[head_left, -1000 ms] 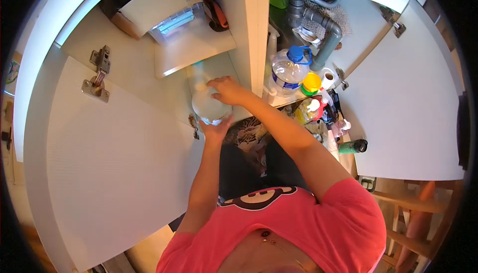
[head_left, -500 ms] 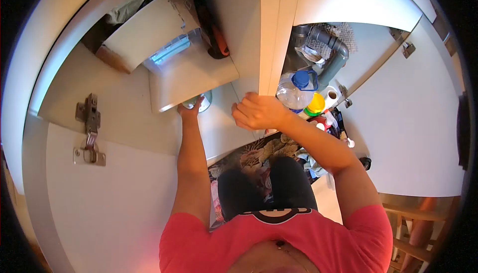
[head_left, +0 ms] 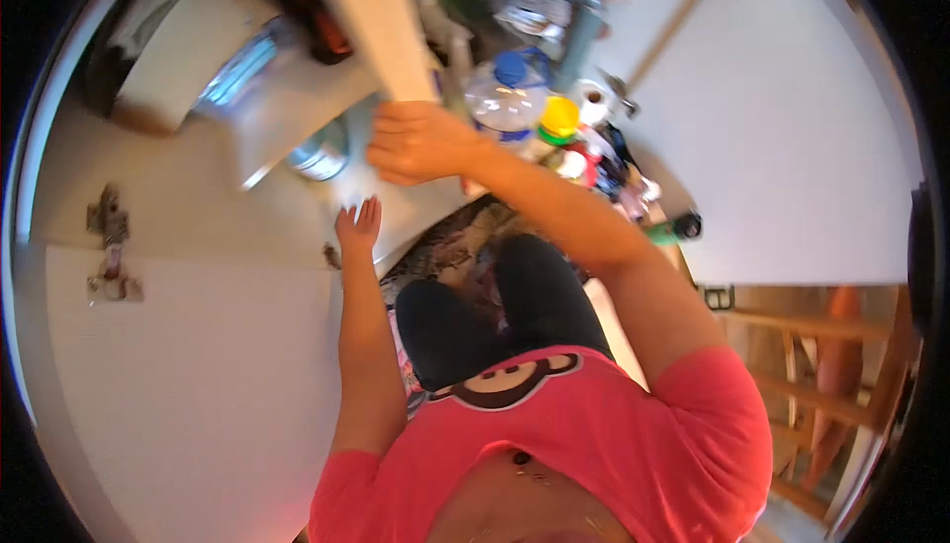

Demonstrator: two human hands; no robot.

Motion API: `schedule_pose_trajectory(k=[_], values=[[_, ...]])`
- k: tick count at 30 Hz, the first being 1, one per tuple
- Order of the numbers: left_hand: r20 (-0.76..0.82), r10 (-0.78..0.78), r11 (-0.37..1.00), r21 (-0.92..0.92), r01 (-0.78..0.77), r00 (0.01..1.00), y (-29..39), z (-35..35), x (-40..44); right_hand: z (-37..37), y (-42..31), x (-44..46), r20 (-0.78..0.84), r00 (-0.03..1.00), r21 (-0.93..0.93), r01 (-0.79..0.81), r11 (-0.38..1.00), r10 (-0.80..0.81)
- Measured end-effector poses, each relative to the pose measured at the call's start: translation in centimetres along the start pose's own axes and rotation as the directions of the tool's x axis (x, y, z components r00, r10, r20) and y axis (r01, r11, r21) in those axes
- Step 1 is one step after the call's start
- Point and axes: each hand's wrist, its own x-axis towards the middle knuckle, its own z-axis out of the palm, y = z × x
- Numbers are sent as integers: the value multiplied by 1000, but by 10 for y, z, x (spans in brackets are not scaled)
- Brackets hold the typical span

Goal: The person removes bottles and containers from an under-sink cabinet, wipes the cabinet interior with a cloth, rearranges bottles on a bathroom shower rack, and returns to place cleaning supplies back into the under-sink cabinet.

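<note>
My left hand (head_left: 358, 224) is open over the cabinet floor, its fingers stretched out and nothing in them. Just beyond its fingertips stands a clear glass jar (head_left: 322, 157), partly under a raised pale shelf board (head_left: 282, 132). My right hand (head_left: 421, 144) is curled into a fist at the front end of the cabinet's upright divider (head_left: 371, 23). Whatever its fingers may hold is hidden. To the right of that fist is a large clear plastic bottle (head_left: 503, 102) with a blue cap.
A yellow-lidded tub (head_left: 559, 117), a paper roll (head_left: 594, 99) and grey drain pipes (head_left: 579, 43) crowd the right compartment. A green bottle (head_left: 676, 229) lies near the right door (head_left: 792, 147). The left door (head_left: 198, 375) stands open, its hinge (head_left: 114, 246) showing.
My left hand has let go of the glass jar and drawn back toward me, opening its fingers. My right fist stays at the divider. The whole view has shifted and is blurred.
</note>
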Motion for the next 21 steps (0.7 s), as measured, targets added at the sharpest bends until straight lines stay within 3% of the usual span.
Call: schedule_pose_trajectory(k=[2,3,4,7,10,12,14,16,18,21], values=[[-98,-89,993,73,96,991,-29,-44,-25,-1,-32,-4,-195,959,154,-178,972,206],[-157,-114,986,100,131,981,-40,-63,-37,0,-61,-11,-104,917,233,-354,906,385],[-201,-127,980,128,155,971,-51,-74,-52,9,-86,-21,-48,881,318,-434,843,471],[-180,-137,964,201,173,974,-61,-106,-60,30,-139,-72,136,778,477,-594,648,613],[-137,-113,962,233,143,984,-59,-95,-79,27,-153,-135,402,594,370,-801,470,697],[-74,-94,957,268,111,993,-57,-83,-86,12,-146,-171,277,481,289,-867,405,832],[-48,-90,954,282,100,995,-58,-76,-87,-3,-133,-205,85,281,86,-958,274,956],[-35,-104,953,282,109,994,-60,-71,-86,-14,-117,-240,-43,-43,-78,-996,-47,998],[-35,-138,951,274,142,990,-67,-67,-89,-18,-108,-270,-248,-106,-222,-961,-163,963],[-66,-133,925,350,147,989,-84,-59,-103,-5,-109,-294,-93,-335,-321,-882,-346,938]])
